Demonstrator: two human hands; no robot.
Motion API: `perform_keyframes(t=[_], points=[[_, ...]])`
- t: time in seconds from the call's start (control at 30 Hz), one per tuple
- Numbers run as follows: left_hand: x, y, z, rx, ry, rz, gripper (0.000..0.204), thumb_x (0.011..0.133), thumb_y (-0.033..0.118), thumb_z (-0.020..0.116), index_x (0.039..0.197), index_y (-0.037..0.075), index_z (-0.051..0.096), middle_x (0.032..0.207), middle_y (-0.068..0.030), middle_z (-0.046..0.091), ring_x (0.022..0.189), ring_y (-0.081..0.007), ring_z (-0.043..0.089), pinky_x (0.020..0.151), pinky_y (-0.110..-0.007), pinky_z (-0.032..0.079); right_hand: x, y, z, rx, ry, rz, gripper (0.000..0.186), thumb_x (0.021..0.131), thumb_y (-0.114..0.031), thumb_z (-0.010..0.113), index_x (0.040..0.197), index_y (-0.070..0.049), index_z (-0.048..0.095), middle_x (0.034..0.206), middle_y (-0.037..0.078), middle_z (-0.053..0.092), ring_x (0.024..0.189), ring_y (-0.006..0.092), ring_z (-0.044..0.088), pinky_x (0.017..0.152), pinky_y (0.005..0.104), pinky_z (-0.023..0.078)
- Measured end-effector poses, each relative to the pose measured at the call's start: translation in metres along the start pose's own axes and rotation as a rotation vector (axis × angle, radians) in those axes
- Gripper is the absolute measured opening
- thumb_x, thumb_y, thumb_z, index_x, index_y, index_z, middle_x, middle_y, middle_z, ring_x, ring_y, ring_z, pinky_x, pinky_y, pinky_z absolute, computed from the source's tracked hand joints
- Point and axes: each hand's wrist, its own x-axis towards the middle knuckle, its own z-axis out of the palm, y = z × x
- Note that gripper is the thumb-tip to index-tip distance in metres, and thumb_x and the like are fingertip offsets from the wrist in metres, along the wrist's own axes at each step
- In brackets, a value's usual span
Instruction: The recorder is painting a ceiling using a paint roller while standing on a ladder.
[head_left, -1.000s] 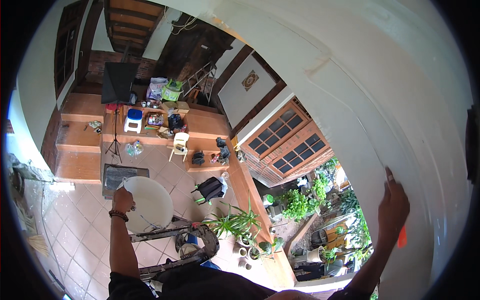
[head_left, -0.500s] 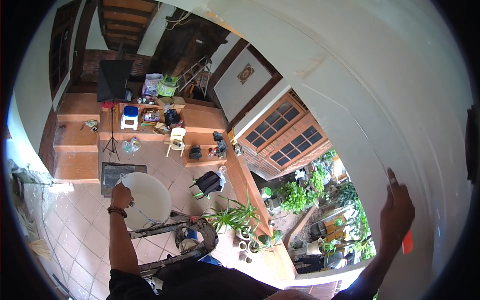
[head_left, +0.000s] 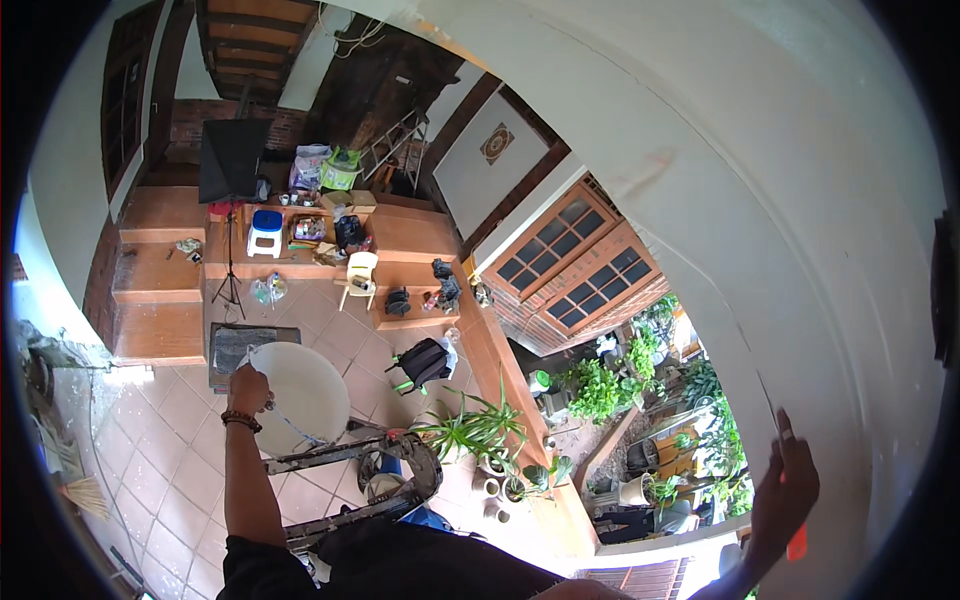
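Note:
At the lower left, my left hand (head_left: 247,390) is closed on the white bucket (head_left: 306,393) near its upper left rim, with a thin handle and a light strip showing by my fingers. At the right, my right hand (head_left: 785,485) grips an orange-handled tool (head_left: 798,540), one finger raised along its upper end against the white painted overhead surface (head_left: 820,300). A thin dark crack (head_left: 752,360) runs along that surface down to my fingertip. The tool's working end is too small to make out. A paint-spattered ladder top (head_left: 420,470) stands just below the bucket, in front of my body.
Below lie a tiled floor (head_left: 180,450), terracotta steps (head_left: 160,330), a black softbox on a stand (head_left: 230,160), a cream chair (head_left: 360,280), a stool (head_left: 265,235), a backpack (head_left: 425,365), potted plants (head_left: 480,430) and a garden (head_left: 600,395) beyond the low ledge.
My right hand has moved lower along the crack with the orange-handled tool. My left hand stays on the bucket, which sits slightly higher in the picture.

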Motion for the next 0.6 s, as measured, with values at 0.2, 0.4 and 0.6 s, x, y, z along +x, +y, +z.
perform_keyframes(t=[0.2, 0.4, 0.6], points=[[-0.011, 0.022, -0.008, 0.433, -0.085, 0.298, 0.031, 0.091, 0.005, 0.042, 0.076, -0.01, 0.064, 0.065, -0.0134, 0.068, 0.047, -0.0202, 0.065, 0.04, -0.03, 0.055, 0.075, -0.06, 0.051, -0.097, 0.016, -0.076, 0.034, 0.09, -0.01, 0.055, 0.123, -0.019, 0.061, 0.081, 0.006, 0.058, 0.066, 0.0239, 0.059, 0.059, 0.0355, 0.047], [-0.013, 0.018, -0.004, -0.074, 0.02, 0.008, 0.031, 0.091, 0.005, 0.041, 0.076, -0.009, 0.064, 0.064, -0.0128, 0.067, 0.045, -0.0198, 0.064, 0.038, -0.031, 0.053, 0.048, -0.033, 0.045, -0.089, 0.082, -0.073, 0.033, 0.091, -0.009, 0.054, 0.121, -0.021, 0.062, 0.082, 0.005, 0.059, 0.068, 0.0217, 0.06, 0.059, 0.0343, 0.049], [0.006, -0.027, -0.002, -0.052, 0.075, 0.154, 0.022, 0.087, 0.005, 0.041, 0.082, -0.003, 0.06, 0.062, -0.0131, 0.065, 0.047, -0.0213, 0.064, 0.035, -0.031, 0.049, 0.026, -0.023, 0.029, -0.093, 0.133, -0.019, 0.034, 0.091, -0.007, 0.053, 0.121, -0.021, 0.063, 0.079, 0.003, 0.057, 0.068, 0.0177, 0.061, 0.058, 0.0333, 0.049]])
